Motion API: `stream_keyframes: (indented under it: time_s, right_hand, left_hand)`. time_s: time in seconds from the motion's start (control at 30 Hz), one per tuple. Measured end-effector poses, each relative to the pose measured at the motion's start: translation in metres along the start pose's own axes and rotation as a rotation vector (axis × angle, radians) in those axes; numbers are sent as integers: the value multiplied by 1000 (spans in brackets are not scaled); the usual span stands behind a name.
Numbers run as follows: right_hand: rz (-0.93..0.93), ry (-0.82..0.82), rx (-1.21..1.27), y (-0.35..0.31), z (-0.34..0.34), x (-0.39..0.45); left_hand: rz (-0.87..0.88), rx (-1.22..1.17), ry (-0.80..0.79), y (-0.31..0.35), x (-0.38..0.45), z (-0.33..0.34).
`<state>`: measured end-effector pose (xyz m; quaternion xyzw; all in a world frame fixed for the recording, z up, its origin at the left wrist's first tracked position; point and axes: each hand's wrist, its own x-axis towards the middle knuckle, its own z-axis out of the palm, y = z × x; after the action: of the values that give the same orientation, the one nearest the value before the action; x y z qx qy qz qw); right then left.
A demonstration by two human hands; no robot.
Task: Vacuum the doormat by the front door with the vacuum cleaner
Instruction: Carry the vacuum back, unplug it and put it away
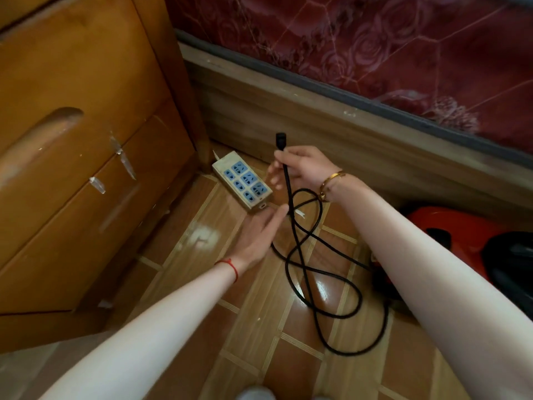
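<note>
Your right hand [302, 166] grips the black cord [300, 249] just below its plug [280, 139], which points up above the power strip [242, 180]. Your left hand [259, 232] is spread flat with nothing in it, fingertips near the strip's near end. The strip lies on the tiled floor [259, 327], wedged between the wooden cabinet [86, 168] at left and the bed frame [331, 122] beyond. Cord loops sprawl across the open floor toward the red vacuum cleaner [450, 229] at the right edge.
</note>
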<state>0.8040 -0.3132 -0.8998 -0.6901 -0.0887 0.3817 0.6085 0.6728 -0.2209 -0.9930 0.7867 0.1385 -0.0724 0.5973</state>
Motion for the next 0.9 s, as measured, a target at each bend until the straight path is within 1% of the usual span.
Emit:
stream_keyframes:
  time_s: [0.1, 0.17, 0.3, 0.37, 0.4, 0.47, 0.53, 0.6, 0.63, 0.7, 0.8, 0.83, 0.9]
  right_hand:
    - [-68, 13, 89, -19, -8, -15]
    - [-113, 19, 125, -30, -13, -27]
    - [-199, 75, 127, -34, -23, -44]
    - [-236, 147, 56, -27, -30, -48]
    - [-245, 189, -25, -22, -34, -50]
    - [-248, 250, -243, -11, -42, -55]
    - [-236, 248, -402, 1, -45, -61]
    - [-214, 218, -476, 12, -46, -68]
    - [-203, 200, -490, 18, -45, -69]
    - [-175, 161, -471, 30, -45, -72]
    - [-160, 98, -351, 43, -40, -73]
    - [-159, 90, -330, 46, -37, -73]
    - [-137, 77, -344, 52, -32, -74]
  left_hand:
    - [12, 94, -195, 6, -15, 16]
    - [-27, 71, -339, 3, -17, 27]
    - [-96, -41, -497, -3, -12, 37]
    - [-134, -60, -530, 1, -11, 35]
    - [-159, -64, -518, 3, -11, 34]
    - [-237, -65, -444, 0, -10, 29]
    - [-260, 7, -329, -6, -7, 20]
    - [-278, 13, -225, -3, -2, 7]
    - [-304, -17, -197, 1, 0, -2]
    - [-357, -45, -191, 10, 4, -24]
    - [-385, 26, -199, 24, 9, -53]
    - [-393, 47, -171, 27, 11, -58]
    - [-371, 116, -57, 31, 12, -62]
